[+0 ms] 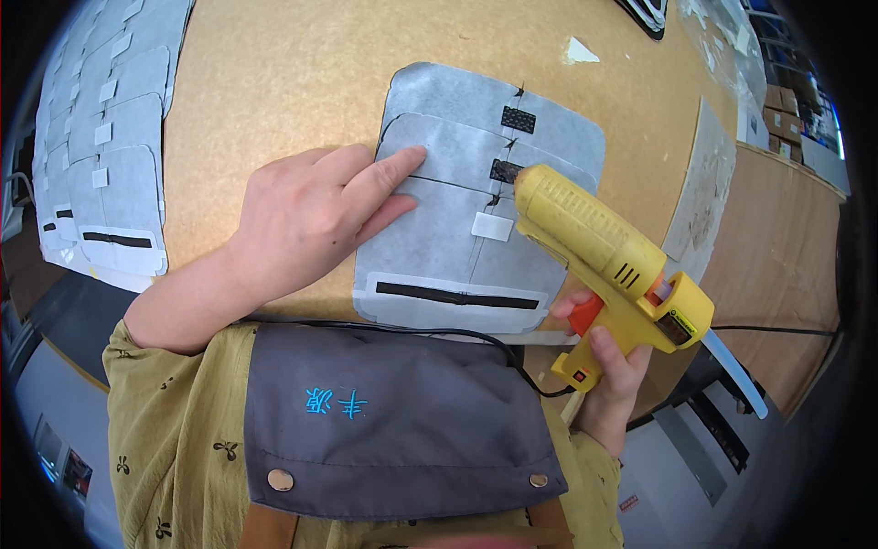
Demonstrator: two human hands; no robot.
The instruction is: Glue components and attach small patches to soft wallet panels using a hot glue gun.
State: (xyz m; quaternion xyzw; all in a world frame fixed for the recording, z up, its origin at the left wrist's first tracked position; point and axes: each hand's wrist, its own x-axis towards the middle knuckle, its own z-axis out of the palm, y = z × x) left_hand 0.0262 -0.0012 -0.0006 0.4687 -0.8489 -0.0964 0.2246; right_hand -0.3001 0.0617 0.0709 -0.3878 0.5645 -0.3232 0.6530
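Overlapping grey fabric panels (421, 242) lie in a stepped pile on the brown table. My left hand (311, 215) rests at their left side, index finger stretched out and its tip on the fabric, holding nothing. A yellow hot glue gun (599, 240) is gripped by my right hand (615, 373), with fingers near its orange trigger (585, 314). Its nozzle is at a black textured patch (503, 170) on the middle panel; whether it touches cannot be told. Another black patch (519, 119) sits above, and a white tab (492, 226) below. A black strip (457, 296) crosses the front panel.
More grey panels with white tabs (128, 197) are layered at the left edge. A black cord (439, 329) runs from the gun along the table's near edge. A white scrap (580, 51) lies at the back, a stained pale board (693, 192) at the right. Cardboard boxes (782, 123) stand beyond.
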